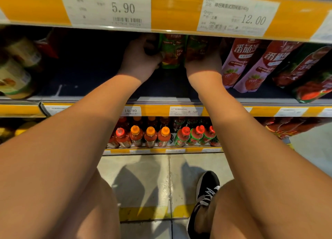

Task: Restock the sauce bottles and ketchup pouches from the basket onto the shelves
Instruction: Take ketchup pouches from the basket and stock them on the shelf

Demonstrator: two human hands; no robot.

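left hand (142, 59) grips green ketchup pouch (172, 50) on middle shelf (89, 93) | right hand (204, 62) holds second pouch (199, 48) beside it | risk: soft pouches slump onto pink pouches (240, 62) once released

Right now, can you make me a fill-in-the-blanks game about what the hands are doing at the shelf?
1. Both hands hold green ketchup pouches on the ____ shelf, above the bottles.
2. The left hand grips the pouch beside the one the ____ hand holds.
3. Three sauce bottles on the lower shelf have ____ caps.
4. The pink pouches lean to the ____ of the hands.

Missing words: middle; right; orange; right
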